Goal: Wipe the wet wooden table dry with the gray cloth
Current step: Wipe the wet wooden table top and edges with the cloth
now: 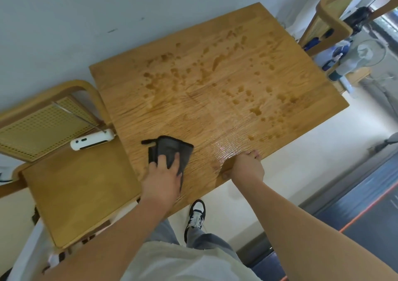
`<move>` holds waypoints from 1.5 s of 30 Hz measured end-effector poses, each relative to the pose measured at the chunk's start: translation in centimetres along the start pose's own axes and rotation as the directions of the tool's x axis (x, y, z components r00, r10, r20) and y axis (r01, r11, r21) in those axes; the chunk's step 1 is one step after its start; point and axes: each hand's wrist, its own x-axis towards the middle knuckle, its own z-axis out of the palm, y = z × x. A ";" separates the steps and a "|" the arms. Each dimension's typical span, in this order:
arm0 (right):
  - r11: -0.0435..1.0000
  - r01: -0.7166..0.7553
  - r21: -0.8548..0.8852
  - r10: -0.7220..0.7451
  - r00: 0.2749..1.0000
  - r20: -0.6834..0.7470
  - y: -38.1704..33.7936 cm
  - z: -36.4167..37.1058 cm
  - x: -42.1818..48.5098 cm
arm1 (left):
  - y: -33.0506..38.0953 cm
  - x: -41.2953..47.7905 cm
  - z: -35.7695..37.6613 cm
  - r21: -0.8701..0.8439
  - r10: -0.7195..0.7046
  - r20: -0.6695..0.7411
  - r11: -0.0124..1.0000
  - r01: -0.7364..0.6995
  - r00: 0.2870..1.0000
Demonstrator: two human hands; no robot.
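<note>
Where it lies on the table (150,121), the cloth (172,148) is a dark gray pad folded into a rough rectangle. It has a soft, matte nap, darker stitched edges and a small black loop (146,142) sticking out of its far left corner. It sits near the near edge of the top, toward the corner beside the chair (81,190).

The table is a rectangular slab of honey-colored wood with a strong open grain. Brownish drops (256,110) and small puddles are scattered over its far half and right side. A glossy wet sheen (226,149) lies close to the near edge, just right of the cloth.

The left hand (163,175) lies palm down on the near part of the cloth, with straight, slightly spread fingers pressing it to the wood. The right hand (247,165) is well apart from the cloth, resting on the near edge of the table by the wet sheen. Its bent fingertips and thumb sit on the top and hold nothing.

The chair has a smooth wooden seat, a bent-wood frame and a perforated woven back. A white oblong gadget (92,142) lies on the seat.
</note>
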 end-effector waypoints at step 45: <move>0.790 0.612 0.038 -0.598 0.782 -0.178 -14.6 0.0 -5.2 | -12.7 7.9 -8.3 -0.737 -0.249 0.193 0.602 0.308 0.949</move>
